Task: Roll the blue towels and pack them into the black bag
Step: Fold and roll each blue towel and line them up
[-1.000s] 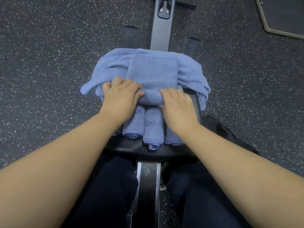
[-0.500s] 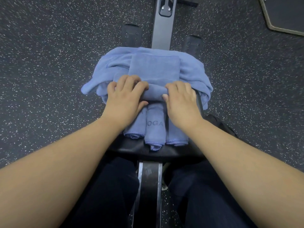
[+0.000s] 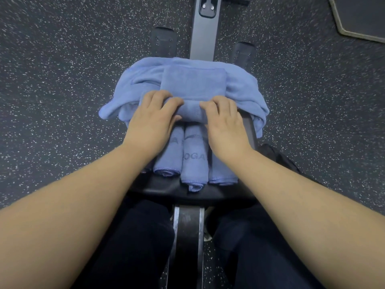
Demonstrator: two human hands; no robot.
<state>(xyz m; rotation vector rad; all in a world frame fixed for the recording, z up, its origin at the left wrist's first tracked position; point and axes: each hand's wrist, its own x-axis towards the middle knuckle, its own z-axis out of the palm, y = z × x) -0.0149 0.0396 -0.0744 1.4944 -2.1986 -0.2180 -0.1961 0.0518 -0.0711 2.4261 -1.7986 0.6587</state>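
A folded blue towel [image 3: 192,84] lies flat on a heap of loose blue towels [image 3: 242,88] on the black seat [image 3: 187,191]. Its near end is curled into a roll [image 3: 191,110]. My left hand [image 3: 151,124] and my right hand [image 3: 224,125] both press and grip that roll, fingers curled over it. Three rolled blue towels [image 3: 194,161] lie side by side on the seat between my wrists; the middle one shows grey letters. A piece of the black bag [image 3: 279,158] shows on the floor right of the seat, behind my right forearm.
The seat sits on a grey metal rail [image 3: 203,38] running away from me, with two black footrests [image 3: 163,41] beside it. My dark-trousered legs straddle the rail. Speckled dark rubber floor lies all round. A dark mat corner [image 3: 360,17] is at the top right.
Both hands have moved forward, away from me, rolling the near end of the flat towel. The roll has grown thicker and more of the three rolled towels is uncovered.
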